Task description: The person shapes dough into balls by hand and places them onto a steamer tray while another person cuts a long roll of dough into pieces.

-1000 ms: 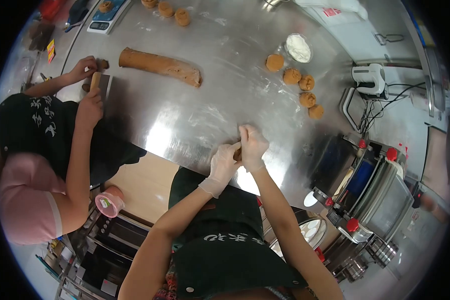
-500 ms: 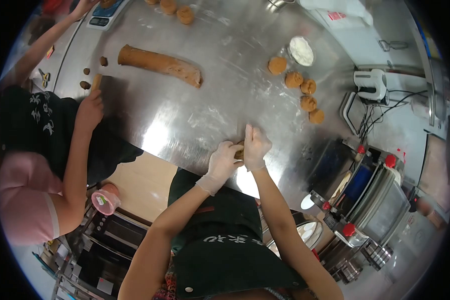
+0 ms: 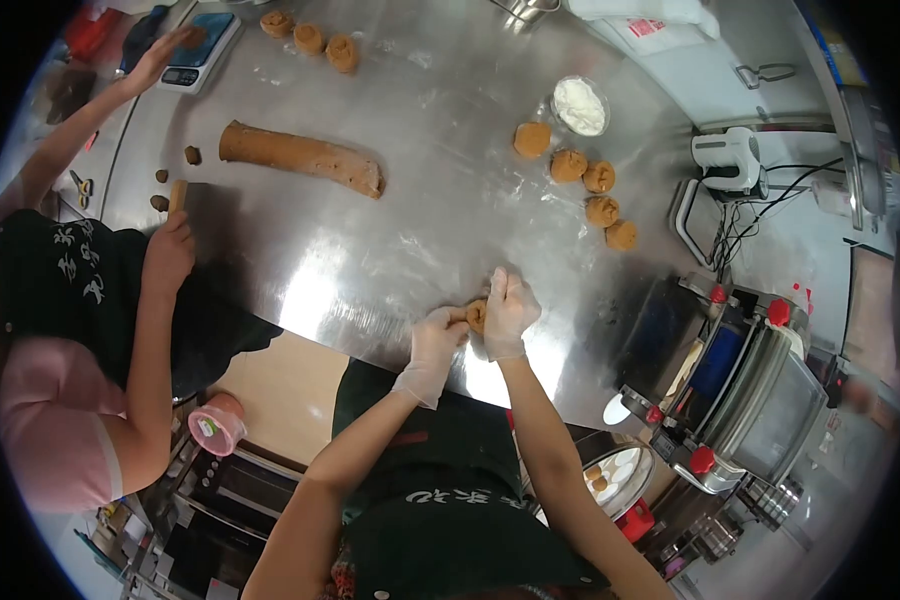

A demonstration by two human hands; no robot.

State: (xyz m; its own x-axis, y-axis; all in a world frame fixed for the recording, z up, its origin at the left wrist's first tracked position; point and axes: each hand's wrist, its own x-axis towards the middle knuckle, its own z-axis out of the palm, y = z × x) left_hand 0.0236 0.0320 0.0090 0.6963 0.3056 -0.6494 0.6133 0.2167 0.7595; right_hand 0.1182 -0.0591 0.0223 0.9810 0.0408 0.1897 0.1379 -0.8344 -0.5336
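Note:
A small round piece of brown dough (image 3: 477, 316) is between my gloved hands at the near edge of the steel table (image 3: 420, 215). My left hand (image 3: 436, 338) closes its fingers on the dough's left side. On the right side, my right hand (image 3: 511, 312) has its fingers curled together against the dough; whether they grip it is hard to make out. Beyond them, several brown dough balls (image 3: 570, 165) sit in a curved row beside a bowl of white powder (image 3: 580, 107). A thick brown dough log (image 3: 300, 157) lies farther left.
At the left a co-worker holds a wooden-handled scraper (image 3: 178, 196) and reaches to a scale (image 3: 198, 60). Small dough bits (image 3: 192, 155) lie near it. More dough balls (image 3: 309, 39) are at the back. A white appliance (image 3: 730, 160) and a machine with red knobs (image 3: 740, 380) stand right.
My left hand has moved slightly left and down, uncovering more of the dough piece. The co-worker's far hand has come into fuller view over the scale. The whole view has shifted slightly.

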